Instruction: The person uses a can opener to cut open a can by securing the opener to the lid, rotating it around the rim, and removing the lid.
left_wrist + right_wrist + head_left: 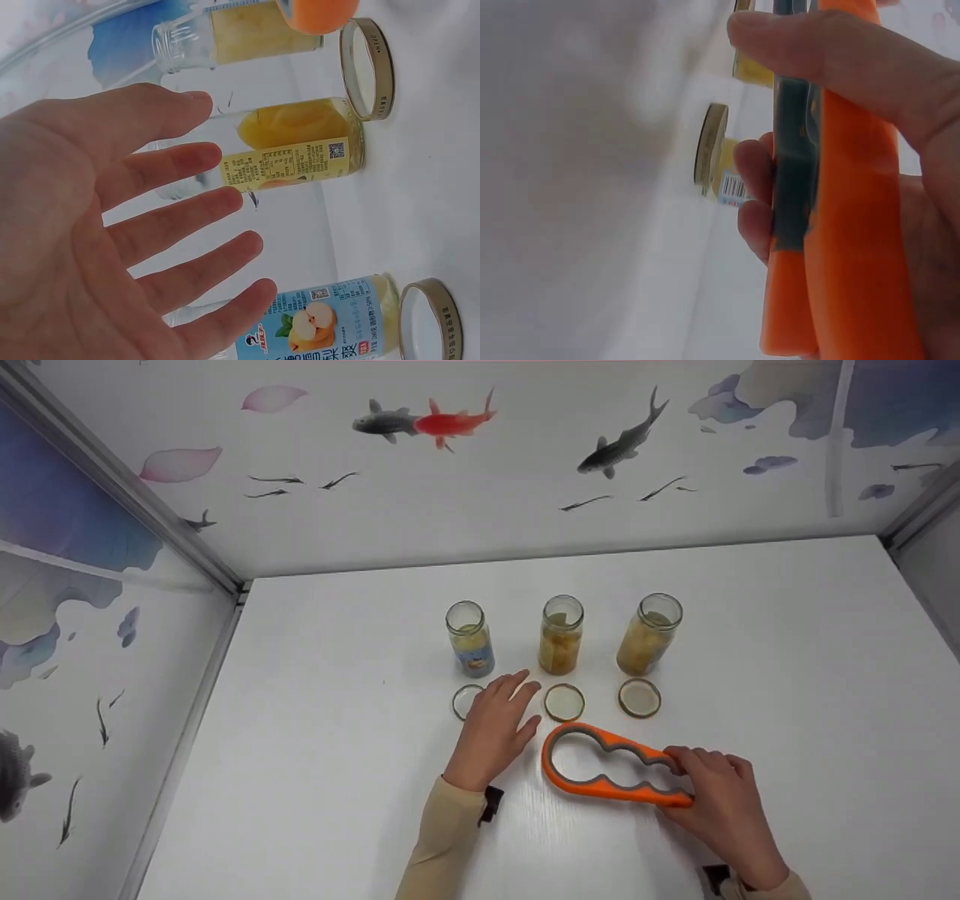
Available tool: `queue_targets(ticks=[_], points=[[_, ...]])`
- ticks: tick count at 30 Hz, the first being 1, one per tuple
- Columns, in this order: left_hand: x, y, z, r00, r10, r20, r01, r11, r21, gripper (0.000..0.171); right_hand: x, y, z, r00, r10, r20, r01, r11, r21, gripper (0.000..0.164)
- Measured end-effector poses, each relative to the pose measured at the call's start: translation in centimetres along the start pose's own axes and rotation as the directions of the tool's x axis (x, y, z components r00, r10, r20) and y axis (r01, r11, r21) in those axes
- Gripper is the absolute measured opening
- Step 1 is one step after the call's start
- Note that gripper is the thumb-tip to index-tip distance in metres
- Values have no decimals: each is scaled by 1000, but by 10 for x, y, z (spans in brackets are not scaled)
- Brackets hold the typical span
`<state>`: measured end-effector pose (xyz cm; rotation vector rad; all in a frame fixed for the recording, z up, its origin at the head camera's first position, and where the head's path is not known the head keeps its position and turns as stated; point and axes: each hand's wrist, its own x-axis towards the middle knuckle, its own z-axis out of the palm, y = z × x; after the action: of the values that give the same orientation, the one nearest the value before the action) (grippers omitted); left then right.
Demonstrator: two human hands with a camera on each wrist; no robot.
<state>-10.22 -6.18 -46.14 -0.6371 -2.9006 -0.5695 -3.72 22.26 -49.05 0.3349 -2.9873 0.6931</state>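
My right hand grips the narrow end of an orange jar opener with grey scalloped inner edges. In the right wrist view, the thumb and fingers wrap round the orange opener. My left hand is spread over the table with nothing in it, partly covering the left lid. Behind it stand three lidless glass jars of fruit: a blue-labelled jar, a middle jar and a right jar. A middle lid and a right lid lie before their jars.
The white table meets a back wall printed with fish. On the left rises a side panel with a metal corner frame. Another panel edges the table at the right.
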Motion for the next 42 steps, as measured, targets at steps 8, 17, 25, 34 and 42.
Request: queue_targets(ticks=[8,17,25,34,42], points=[[-5,-4,0,999,26,-45,-27,1000,-12,33,1,-17,13,997,-60,39,61,998,-27,53],[-10,-7,0,998,9,-69,-12,999,-31,38,2,-30,27,984,-176,-7,175,983,-48,51],[-12,-8,0,998,7,-67,-9,999,-34,39,7,-35,35,984,-160,82,163,986,-32,54],[-14,-12,-3,999,-17,-46,15,999,-44,39,16,-32,36,960,-208,185,206,978,29,57],[-15,-14,-5,999,-13,-53,10,999,-44,39,21,-30,37,937,-278,214,263,960,96,54]])
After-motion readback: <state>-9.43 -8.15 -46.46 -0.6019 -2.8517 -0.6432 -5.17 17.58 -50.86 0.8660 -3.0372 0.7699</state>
